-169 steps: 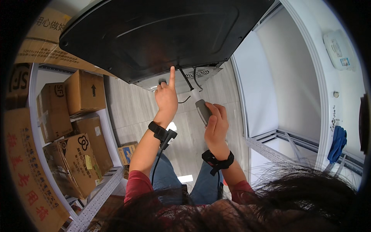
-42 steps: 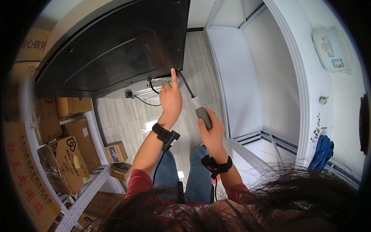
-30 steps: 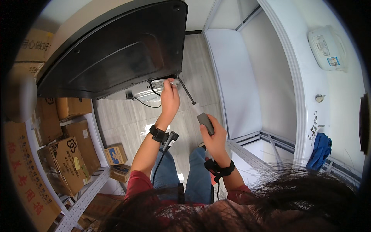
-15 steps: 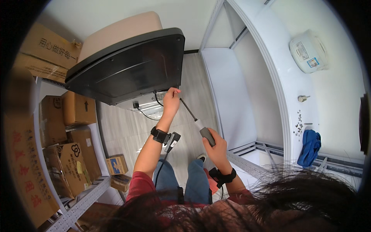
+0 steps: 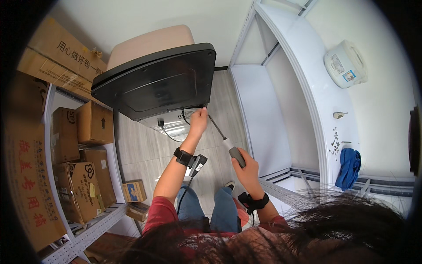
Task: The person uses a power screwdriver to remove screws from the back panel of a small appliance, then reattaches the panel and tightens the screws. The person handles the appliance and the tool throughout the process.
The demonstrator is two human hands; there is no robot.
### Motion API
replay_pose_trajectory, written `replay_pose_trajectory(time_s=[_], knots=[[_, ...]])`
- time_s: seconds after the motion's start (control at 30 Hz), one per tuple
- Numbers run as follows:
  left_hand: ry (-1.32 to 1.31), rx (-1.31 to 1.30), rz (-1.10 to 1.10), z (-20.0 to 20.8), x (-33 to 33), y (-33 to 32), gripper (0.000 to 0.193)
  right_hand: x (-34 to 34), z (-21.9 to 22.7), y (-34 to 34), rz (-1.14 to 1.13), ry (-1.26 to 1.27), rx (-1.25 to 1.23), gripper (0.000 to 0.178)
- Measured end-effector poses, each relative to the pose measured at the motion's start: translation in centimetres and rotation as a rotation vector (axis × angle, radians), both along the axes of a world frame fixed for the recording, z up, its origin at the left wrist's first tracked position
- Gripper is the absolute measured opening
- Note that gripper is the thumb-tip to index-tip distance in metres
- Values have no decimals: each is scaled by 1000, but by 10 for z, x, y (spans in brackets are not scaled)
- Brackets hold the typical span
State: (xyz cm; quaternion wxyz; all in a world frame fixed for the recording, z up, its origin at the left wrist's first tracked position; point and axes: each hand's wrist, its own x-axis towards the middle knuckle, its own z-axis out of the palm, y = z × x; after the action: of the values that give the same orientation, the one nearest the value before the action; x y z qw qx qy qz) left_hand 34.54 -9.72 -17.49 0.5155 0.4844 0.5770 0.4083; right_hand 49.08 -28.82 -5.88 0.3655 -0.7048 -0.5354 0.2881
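Observation:
A beige appliance (image 5: pixel 154 39) with a black base panel (image 5: pixel 162 86) sits tilted on the left, the panel facing me. My right hand (image 5: pixel 247 169) is closed around the grey handle of a screwdriver (image 5: pixel 237 155). Its long dark shaft slants up and left toward the panel's near right corner. At that corner my left hand (image 5: pixel 199 121) has its fingers pinched together beside the shaft's tip. Whatever lies between those fingers is hidden. A black power cord (image 5: pixel 171 137) with a plug (image 5: pixel 161 123) hangs below the panel's lower edge.
Cardboard boxes (image 5: pixel 94 123) fill the shelving at left. To the right runs a white shelf frame (image 5: pixel 303 88), bearing a white rice-cooker-like appliance (image 5: pixel 345 64), scattered small screws (image 5: pixel 335 143) and a folded blue cloth (image 5: pixel 348 169). Small boxes (image 5: pixel 133 192) lie on the floor.
The view has shifted, so the appliance appears lower and farther right. My left hand is nearer the panel's corner, its fingers still pinched. The screwdriver stays in my right hand.

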Motion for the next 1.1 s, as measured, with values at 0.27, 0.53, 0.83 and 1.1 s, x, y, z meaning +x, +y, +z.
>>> replay_pose_trajectory(time_s=[0.27,0.53,0.83,1.1], knots=[[-306,-60,39,39,11,-3,21,-10,10,32,-49,-92,110,35],[-65,64,-111,76,22,-21,47,-27,7,62,-38,-65,161,38],[-117,122,-75,72,22,-18,41,-32,7,71,-41,-42,173,37],[-107,113,-66,73,23,-16,39,-32,9,74,-38,-46,161,35]])
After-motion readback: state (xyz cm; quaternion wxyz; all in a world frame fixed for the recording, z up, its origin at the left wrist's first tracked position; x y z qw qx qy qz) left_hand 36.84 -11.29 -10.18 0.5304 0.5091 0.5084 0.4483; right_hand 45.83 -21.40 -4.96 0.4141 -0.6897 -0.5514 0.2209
